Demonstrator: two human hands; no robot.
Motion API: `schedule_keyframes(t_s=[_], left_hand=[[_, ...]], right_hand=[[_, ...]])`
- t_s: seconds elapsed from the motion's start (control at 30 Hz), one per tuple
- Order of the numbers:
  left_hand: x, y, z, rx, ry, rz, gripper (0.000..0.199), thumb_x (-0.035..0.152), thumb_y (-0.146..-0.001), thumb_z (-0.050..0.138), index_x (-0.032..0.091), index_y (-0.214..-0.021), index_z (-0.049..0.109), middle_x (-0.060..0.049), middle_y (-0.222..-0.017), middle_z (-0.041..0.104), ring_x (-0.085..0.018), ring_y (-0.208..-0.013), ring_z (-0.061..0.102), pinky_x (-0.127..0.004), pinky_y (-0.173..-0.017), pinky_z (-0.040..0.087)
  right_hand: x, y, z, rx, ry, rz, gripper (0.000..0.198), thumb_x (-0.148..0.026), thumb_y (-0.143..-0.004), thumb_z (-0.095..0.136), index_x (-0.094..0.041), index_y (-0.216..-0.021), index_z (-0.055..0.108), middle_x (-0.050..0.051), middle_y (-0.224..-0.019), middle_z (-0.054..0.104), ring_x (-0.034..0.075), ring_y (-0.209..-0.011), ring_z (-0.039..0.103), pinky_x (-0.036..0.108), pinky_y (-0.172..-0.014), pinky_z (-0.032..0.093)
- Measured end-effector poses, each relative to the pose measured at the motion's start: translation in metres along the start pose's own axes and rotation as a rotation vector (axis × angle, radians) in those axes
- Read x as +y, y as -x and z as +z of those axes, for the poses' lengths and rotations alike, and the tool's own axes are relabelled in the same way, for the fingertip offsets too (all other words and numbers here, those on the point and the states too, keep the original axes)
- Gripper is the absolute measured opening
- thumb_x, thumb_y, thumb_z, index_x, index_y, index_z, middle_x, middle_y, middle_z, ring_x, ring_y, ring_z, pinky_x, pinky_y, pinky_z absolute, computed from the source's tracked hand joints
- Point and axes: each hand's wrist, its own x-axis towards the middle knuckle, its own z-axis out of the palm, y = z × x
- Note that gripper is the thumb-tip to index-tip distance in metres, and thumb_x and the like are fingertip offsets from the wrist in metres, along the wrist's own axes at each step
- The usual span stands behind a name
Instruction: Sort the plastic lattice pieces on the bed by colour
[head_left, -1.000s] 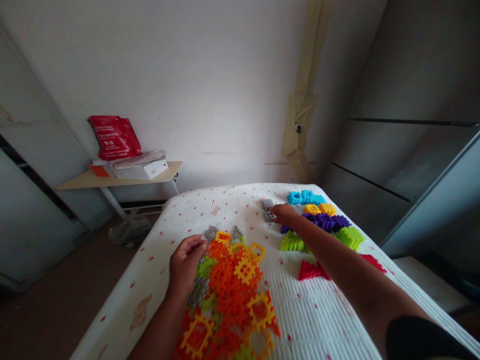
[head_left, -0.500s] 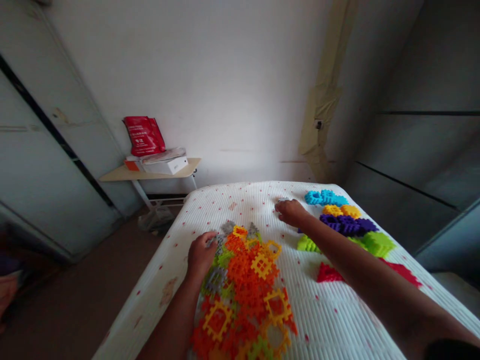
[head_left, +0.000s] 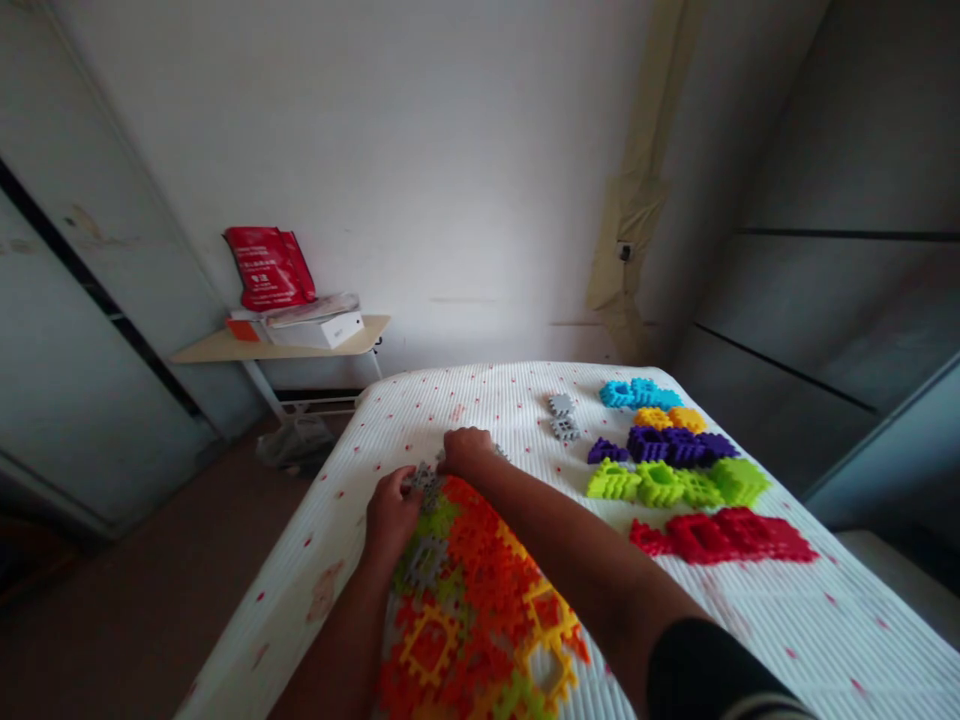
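I read this as the pick step: both hands sat at the far edge of the mixed pile point(head_left: 472, 590). Left hand point(head_left: 391, 510) pinched a grey piece point(head_left: 426, 482); right hand point(head_left: 466, 450) curled beside it (grip unclear). Next move needed that piece freed, placed beside the grey pieces point(head_left: 562, 417).

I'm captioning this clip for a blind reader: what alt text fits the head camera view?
Both hands meet at the far edge of a mixed pile of orange, yellow and grey blocks on a white bed: the left hand and the right hand on grey pieces. To the right lie colour-sorted groups: blue, yellow, purple, green, red.
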Motion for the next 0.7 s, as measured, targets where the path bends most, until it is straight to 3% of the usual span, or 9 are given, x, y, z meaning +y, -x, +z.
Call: schedule_keyframes(t_s=[0.27,0.43,0.57,0.7], left_hand=[[-0.004,-0.005,0.006,-0.062,-0.100,0.086,0.017,0.016,-0.056,0.060,0.021,-0.070,0.069,-0.010,-0.096,0.066,-0.029,-0.100,0.057,-0.038,-0.093,0.036],[-0.002,-0.004,0.005,-0.099,-0.201,0.114,0.016,0.018,-0.060,0.057,0.021,-0.070,0.069,-0.008,-0.097,0.067,-0.026,-0.100,0.058,-0.035,-0.094,0.038],[-0.002,-0.003,0.004,-0.128,-0.283,0.129,0.021,0.018,-0.064,0.054,0.017,-0.079,0.069,-0.009,-0.101,0.066,-0.023,-0.101,0.057,-0.033,-0.094,0.039],[-0.002,-0.003,0.003,-0.151,-0.337,0.134,0.023,0.019,-0.067,0.053,0.016,-0.083,0.069,-0.008,-0.100,0.066,-0.021,-0.099,0.058,-0.030,-0.092,0.040]], right_hand=[[-0.012,-0.010,0.000,-0.100,-0.014,0.023,0.051,-0.038,-0.063,0.072,-0.016,-0.107,0.060,0.016,-0.112,0.062,0.031,-0.101,0.059,0.047,-0.079,0.045],[-0.008,-0.002,-0.003,-0.003,-0.026,0.021,0.051,-0.040,-0.065,0.069,-0.018,-0.110,0.056,0.013,-0.108,0.064,0.029,-0.097,0.060,0.051,-0.083,0.041],[0.025,0.006,-0.023,0.133,-0.022,-0.045,0.061,-0.042,-0.069,0.065,-0.026,-0.124,0.044,0.008,-0.114,0.061,0.027,-0.107,0.053,0.046,-0.084,0.042],[0.093,0.020,-0.046,0.184,0.016,-0.113,0.070,-0.028,-0.068,0.067,-0.027,-0.131,0.037,0.004,-0.114,0.061,0.021,-0.107,0.052,0.031,-0.083,0.043]])
